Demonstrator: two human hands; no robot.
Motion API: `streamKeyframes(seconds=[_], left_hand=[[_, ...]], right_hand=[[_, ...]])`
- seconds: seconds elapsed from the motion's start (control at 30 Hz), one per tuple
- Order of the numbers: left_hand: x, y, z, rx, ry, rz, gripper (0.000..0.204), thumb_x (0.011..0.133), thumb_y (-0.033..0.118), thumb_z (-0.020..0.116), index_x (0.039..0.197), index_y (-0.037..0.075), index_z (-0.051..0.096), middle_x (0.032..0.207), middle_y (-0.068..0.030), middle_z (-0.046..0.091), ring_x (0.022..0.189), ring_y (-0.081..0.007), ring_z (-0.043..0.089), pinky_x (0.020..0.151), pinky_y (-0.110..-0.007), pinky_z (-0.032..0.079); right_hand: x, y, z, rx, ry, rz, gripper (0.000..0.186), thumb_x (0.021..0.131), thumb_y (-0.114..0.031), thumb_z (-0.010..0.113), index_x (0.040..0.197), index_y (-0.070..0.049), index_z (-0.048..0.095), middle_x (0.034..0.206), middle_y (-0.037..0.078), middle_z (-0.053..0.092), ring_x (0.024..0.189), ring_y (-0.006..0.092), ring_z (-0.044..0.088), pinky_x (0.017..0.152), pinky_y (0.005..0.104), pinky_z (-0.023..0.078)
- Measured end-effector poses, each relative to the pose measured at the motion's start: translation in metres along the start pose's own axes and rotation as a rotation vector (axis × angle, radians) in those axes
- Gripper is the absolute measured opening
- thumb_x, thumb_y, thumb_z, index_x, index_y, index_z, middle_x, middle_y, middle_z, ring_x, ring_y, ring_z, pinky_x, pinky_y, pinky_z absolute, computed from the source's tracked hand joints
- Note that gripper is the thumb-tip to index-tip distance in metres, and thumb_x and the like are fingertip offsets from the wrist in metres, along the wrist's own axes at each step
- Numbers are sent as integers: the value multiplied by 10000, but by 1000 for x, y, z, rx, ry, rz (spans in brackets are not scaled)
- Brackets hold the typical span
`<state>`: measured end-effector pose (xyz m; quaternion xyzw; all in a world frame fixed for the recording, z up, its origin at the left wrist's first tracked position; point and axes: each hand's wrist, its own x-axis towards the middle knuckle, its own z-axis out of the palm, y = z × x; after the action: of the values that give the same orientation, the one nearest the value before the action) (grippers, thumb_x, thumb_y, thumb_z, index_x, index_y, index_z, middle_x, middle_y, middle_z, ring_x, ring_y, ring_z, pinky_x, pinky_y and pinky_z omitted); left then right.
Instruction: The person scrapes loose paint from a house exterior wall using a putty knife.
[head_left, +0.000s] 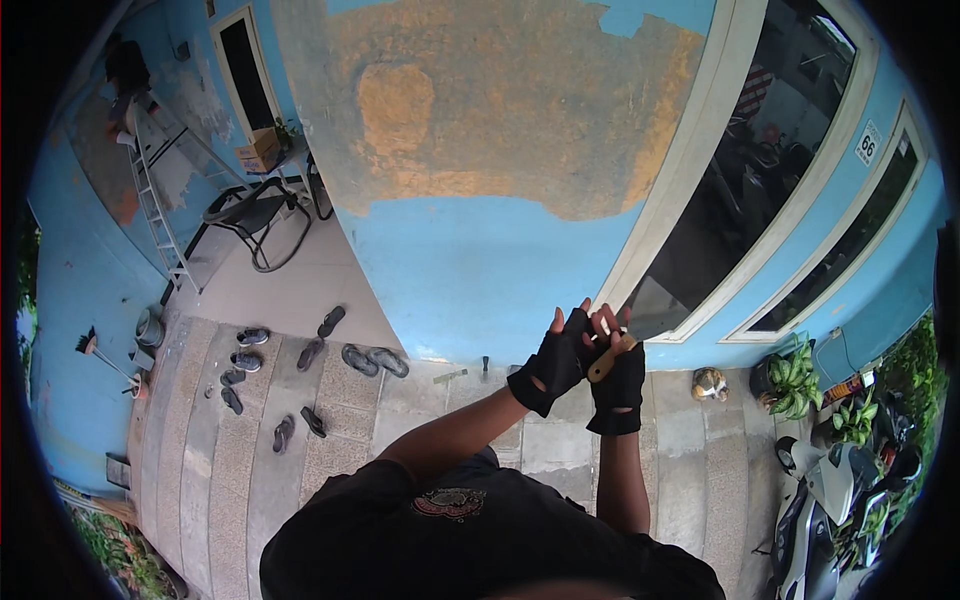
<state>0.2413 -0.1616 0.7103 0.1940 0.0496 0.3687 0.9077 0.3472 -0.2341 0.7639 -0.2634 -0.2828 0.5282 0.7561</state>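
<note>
Both my hands, in black fingerless gloves, are raised close together in front of the blue wall, near the pale door frame. My right hand [617, 378] is closed round a tool with a tan, wood-coloured handle [603, 368]; its working end is hidden among the fingers. Beside it, my left hand [560, 358] has its thumb and a finger stretched upward. Its other fingers are partly hidden against the right hand, and I cannot tell whether they touch the tool. On the wall [480, 260], the upper blue paint is gone, leaving a grey and orange patch [530, 110].
Several sandals and shoes [360, 360] lie on the tiled ground at left. A flat greenish strip [450, 376] lies by the wall foot. A person stands on a ladder [150, 190] at far left, near a chair [262, 215]. A cat [710, 384], plants and a motorbike [815, 510] are at right.
</note>
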Motion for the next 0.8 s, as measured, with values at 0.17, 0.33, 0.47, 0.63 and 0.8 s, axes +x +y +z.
streamKeyframes(seconds=[0.17,0.33,0.47,0.63,0.8], left_hand=[[33,28,-13,-75,-136,38,883,988,667,497,1641,171,169,1574,-69,363,1278,-282,536,1072,-444,431],[78,88,-27,123,-168,-10,762,1016,545,552,1558,78,292,1288,-80,577,804,-148,594,674,-285,500],[108,153,-29,621,-180,-43,584,1020,465,587,1424,49,522,993,-23,633,739,-82,588,565,-249,491],[141,198,-3,974,18,-9,490,993,403,660,1310,31,621,1133,-54,664,1039,-154,655,815,-299,572],[172,224,15,1165,0,175,429,971,403,699,1183,30,702,1018,-56,719,943,-151,667,871,-308,531]], right_hand=[[49,-10,-17,52,68,-110,635,1041,-104,537,1598,-53,237,1540,214,458,1352,328,537,1021,421,527],[90,13,10,-234,-60,166,570,1038,-192,560,1546,-40,350,1341,188,635,946,222,710,830,377,604],[126,34,32,-279,-120,241,297,1034,-196,568,1259,-2,565,912,98,689,764,213,690,729,370,596],[165,38,42,-291,-150,303,241,997,-214,631,1133,-22,575,785,71,609,644,189,608,626,349,543],[183,37,55,-9,-150,223,240,971,-210,660,1107,-65,526,761,41,535,592,155,522,552,324,492]])
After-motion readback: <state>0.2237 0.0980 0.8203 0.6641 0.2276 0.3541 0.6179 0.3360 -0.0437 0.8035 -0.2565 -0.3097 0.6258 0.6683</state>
